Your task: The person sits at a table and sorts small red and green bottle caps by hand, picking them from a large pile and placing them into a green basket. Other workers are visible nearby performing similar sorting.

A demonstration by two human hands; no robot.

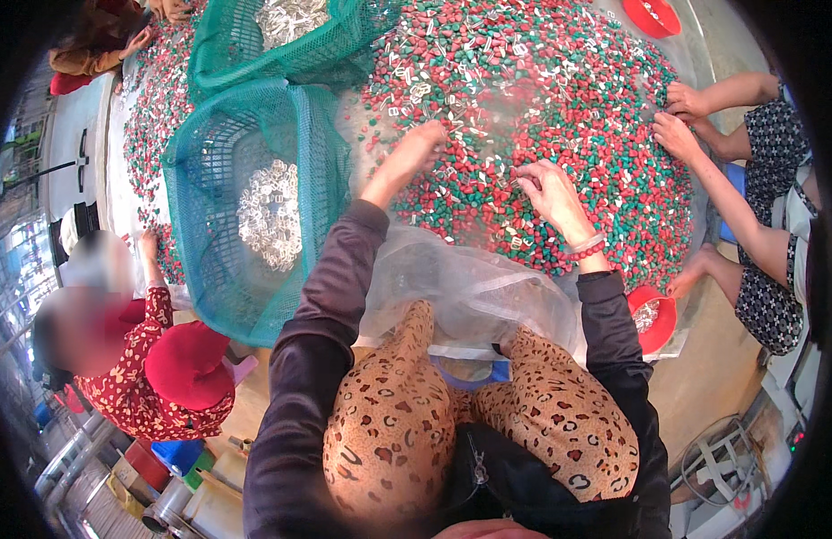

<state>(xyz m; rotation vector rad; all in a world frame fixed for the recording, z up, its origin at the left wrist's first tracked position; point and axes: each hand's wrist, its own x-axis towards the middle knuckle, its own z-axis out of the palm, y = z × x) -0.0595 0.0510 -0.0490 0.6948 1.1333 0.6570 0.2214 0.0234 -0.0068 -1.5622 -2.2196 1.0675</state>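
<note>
A broad heap of small red and green pieces (488,211), mixed with white bent clips or buckles (420,90), spreads before me. My left hand (422,146) is over its near left part, fingers curled together; whatever they hold, if anything, is hidden. To the right, my right hand (553,196), with a red bead bracelet at the wrist, is lowered to the pieces. Its thumb and fingertips are drawn together, and what lies between them is too small to name. Left of my left forearm stands a green mesh-lined basket (187,225) holding a pile of white clips (270,216).
Another green basket (214,54) with white clips stands behind. Red bowls (663,325) with clips sit at the right edges. A co-worker's hands (677,126) reach in from the right; a person in a red patterned top (128,395) sits at left. Clear sheeting (461,278) hangs over the near edge.
</note>
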